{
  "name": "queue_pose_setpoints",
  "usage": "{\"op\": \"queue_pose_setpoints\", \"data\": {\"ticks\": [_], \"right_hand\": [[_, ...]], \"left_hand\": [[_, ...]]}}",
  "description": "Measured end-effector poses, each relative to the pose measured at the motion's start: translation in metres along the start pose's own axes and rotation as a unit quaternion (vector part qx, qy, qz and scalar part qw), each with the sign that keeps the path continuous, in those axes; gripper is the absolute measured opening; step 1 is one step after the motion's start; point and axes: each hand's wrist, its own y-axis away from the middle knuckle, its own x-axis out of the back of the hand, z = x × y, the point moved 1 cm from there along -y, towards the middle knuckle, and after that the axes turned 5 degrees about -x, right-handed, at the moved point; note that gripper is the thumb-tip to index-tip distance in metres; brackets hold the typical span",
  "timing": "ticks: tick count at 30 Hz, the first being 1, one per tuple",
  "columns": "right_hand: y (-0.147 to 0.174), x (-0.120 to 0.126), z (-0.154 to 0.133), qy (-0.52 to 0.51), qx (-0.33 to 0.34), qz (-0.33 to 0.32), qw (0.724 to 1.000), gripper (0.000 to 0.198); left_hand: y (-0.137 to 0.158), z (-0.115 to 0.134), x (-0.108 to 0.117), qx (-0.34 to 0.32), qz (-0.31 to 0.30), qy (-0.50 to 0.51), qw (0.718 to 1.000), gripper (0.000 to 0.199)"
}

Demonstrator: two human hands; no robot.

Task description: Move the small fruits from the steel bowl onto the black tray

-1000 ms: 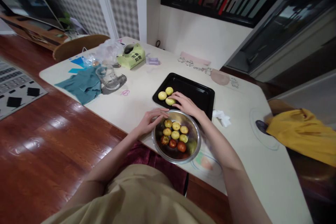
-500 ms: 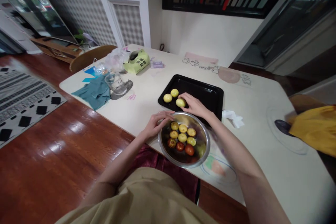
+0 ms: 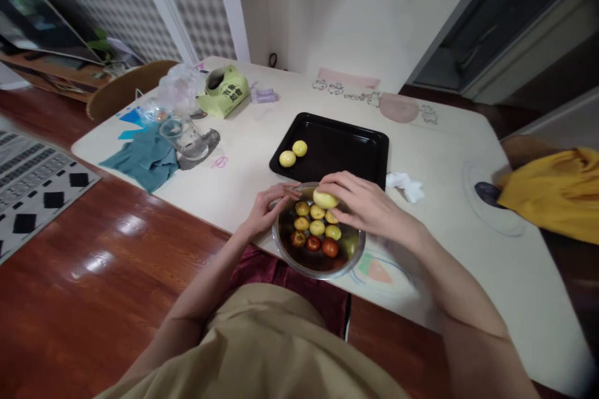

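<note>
My right hand [image 3: 369, 202] grips a pale yellow, round fruit [image 3: 325, 199] above the far side of a steel bowl [image 3: 299, 267]. With its fingers on the rim, my left hand [image 3: 266, 211] holds the bowl's far left side. Inside lie several round fruits: yellowish ones such as the middle yellow fruit [image 3: 317, 227], and reddish ones along the near side, such as the red fruit [image 3: 330, 247]. Behind the bowl is a black baking tray [image 3: 344, 146]. Two yellow fruits [image 3: 287, 159] sit at the tray's left end.
A crumpled white tissue [image 3: 406, 187] lies right of the tray. On the table's left are a teal cloth [image 3: 147, 159], a clear plastic cup [image 3: 185, 138], a plastic bag [image 3: 180, 87] and a green tissue box [image 3: 225, 92]. Yellow fabric [image 3: 555, 193] hangs over the right edge.
My right hand has lifted one yellow fruit from the tray and carried it toward me, over the bowl. My left hand stays at the bowl's rim. The camera view has shifted.
</note>
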Motion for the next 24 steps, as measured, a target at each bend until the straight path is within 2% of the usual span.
{"op": "queue_pose_setpoints", "data": {"ticks": [9,24], "right_hand": [[0.009,-0.037,0.009,-0.01,0.018,-0.059,0.998,0.031],[0.008,-0.04,0.004,-0.035,-0.001,-0.078,0.996,0.045]], "left_hand": [[0.001,-0.005,0.0,-0.006,-0.002,-0.004,1.0,0.03],[0.001,-0.005,0.0,-0.007,0.001,-0.003,1.0,0.031]]}}
